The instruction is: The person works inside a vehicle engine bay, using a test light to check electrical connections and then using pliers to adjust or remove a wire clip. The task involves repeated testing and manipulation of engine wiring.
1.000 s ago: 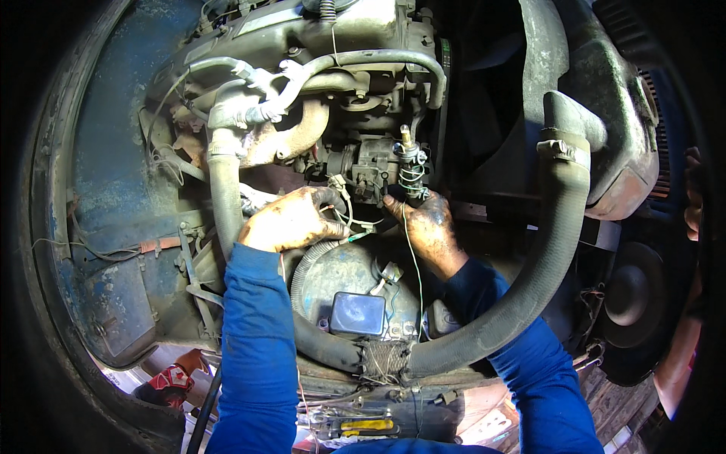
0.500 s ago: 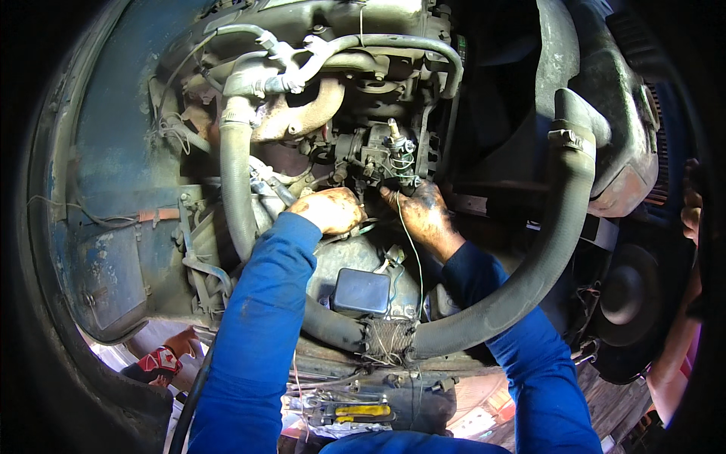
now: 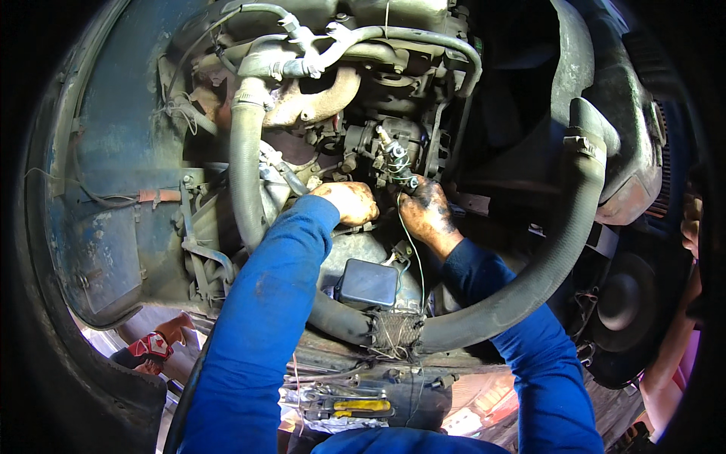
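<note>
In the engine bay, my right hand [image 3: 429,212], its back blackened with grease, is closed at the lower end of a slim metal part wound with thin wire [image 3: 395,157]. That part leans to the left, its pale tip upward, in front of a round-bodied engine unit [image 3: 404,129]. A thin pale wire [image 3: 411,246] hangs down from beside my right thumb. My left hand [image 3: 350,203], also smudged, is curled shut just to the left, beside a metal fitting [image 3: 291,180]. Its fingertips are turned down and hidden, so what they hold cannot be made out.
A thick black hose [image 3: 522,291] curves below and right of my arms, bound with mesh [image 3: 395,333]. Another hose [image 3: 246,163] runs down the left. A dark square box [image 3: 368,283] sits below my hands. Yellow-handled tool [image 3: 361,406] lies lower down. Other people's arms [image 3: 677,348] show at the edges.
The wire-wound part has tipped from nearly upright to leaning left, with my right hand at its base. The view has shifted slightly; my left hand stays curled close by.
</note>
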Available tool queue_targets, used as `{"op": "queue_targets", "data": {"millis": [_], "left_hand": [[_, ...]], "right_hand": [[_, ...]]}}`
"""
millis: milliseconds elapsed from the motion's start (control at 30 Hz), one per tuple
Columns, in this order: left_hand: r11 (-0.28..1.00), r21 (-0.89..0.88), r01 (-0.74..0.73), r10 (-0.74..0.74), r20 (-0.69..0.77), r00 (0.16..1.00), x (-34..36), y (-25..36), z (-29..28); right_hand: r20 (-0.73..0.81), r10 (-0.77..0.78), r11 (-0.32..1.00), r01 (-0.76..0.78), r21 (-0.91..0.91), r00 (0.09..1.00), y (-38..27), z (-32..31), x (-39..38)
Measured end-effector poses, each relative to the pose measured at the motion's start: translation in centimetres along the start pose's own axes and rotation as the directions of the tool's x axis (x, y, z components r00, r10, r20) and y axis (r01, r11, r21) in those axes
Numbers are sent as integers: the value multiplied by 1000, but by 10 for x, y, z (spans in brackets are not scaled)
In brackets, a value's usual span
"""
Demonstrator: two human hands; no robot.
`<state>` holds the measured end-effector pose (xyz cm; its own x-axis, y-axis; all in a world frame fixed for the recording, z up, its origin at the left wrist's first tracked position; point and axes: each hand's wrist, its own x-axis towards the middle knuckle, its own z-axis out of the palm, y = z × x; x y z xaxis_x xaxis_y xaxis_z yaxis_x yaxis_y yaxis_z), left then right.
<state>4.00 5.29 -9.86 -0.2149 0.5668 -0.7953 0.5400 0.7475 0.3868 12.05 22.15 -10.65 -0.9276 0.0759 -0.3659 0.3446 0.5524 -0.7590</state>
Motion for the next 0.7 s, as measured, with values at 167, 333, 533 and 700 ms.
{"op": "queue_targets", "data": {"millis": [167, 333, 533, 700], "left_hand": [[999, 16, 43, -43, -5, 999, -10, 5, -8], [992, -55, 116, -116, 2, 993, -11, 8, -12], [990, -43, 134, -136, -39, 990, -27, 0, -27], [922, -381, 69, -173, -246, 954, -50, -8, -33]], "right_hand": [[-25, -60, 998, 60, 22, 998, 7, 0, 6], [55, 3, 993, -9, 117, 998, 0, -10, 0], [326, 20, 975, -90, 202, 945, -19, -28, -10], [277, 162, 986, -147, -77, 947, -20, -32, -6]]}}
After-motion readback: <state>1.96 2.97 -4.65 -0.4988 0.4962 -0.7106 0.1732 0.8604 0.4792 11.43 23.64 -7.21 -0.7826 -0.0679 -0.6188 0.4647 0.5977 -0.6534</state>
